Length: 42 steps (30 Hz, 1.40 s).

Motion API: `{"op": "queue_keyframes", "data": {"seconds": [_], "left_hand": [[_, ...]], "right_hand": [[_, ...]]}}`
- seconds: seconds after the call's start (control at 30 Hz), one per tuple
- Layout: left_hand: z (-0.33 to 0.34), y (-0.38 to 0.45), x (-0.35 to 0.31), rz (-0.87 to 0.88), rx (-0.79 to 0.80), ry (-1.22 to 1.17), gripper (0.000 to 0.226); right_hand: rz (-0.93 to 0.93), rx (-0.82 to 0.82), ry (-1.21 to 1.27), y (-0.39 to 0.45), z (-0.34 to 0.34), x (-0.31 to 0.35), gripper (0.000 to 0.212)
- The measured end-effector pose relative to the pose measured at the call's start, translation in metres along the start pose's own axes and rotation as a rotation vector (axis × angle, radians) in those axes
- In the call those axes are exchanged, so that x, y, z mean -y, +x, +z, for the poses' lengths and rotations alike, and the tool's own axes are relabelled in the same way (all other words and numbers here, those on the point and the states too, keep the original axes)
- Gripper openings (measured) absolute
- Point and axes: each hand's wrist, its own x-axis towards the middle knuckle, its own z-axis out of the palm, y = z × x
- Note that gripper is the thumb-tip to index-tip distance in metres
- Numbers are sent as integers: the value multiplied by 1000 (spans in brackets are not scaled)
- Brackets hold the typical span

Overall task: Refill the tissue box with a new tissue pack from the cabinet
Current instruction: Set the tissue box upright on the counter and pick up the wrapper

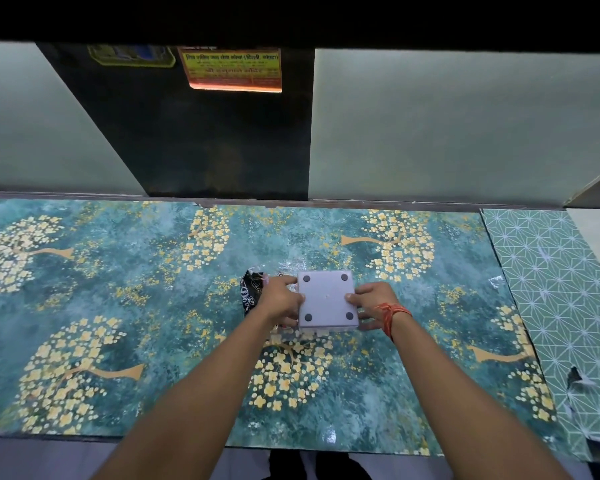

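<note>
Both hands, left hand [280, 299] and right hand [374, 301], are gripping the upturned tissue box [327, 299] between their fingers, hiding its sides and most of a black wrapper [252, 293].

Your left hand [280, 299] is covering most of the black printed wrapper [250, 292] just beyond it. Your hands are hiding the sides of the tissue box [326, 299]. The poster [232, 69] far beyond is reading too blurred.

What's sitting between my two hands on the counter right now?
In the head view, the tissue box sits between the left hand and right hand, bottom side up with four dark round feet showing. Both hands grip its sides.
</note>
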Motion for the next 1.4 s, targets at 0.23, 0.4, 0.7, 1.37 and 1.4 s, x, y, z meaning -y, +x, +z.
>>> {"op": "queue_keyframes", "data": {"seconds": [0.23,0.4,0.7,1.37,1.4], "left_hand": [[4,-9,-9,-136,90,-52,43],[-9,-11,-16,-318,188,-693,49],[16,-4,-4,329,-134,-583,22],[25,49,-41,283,75,-278,61],[25,57,-48,291,45,-242,63]], "right_hand": [[-58,40,-41,-10,6,-4,9],[-308,-59,246,-25,6,-17,43],[-143,-12,562,-23,8,9,34],[-163,-208,662,42,16,29,38],[-179,-216,654,49,14,34,37]]}}
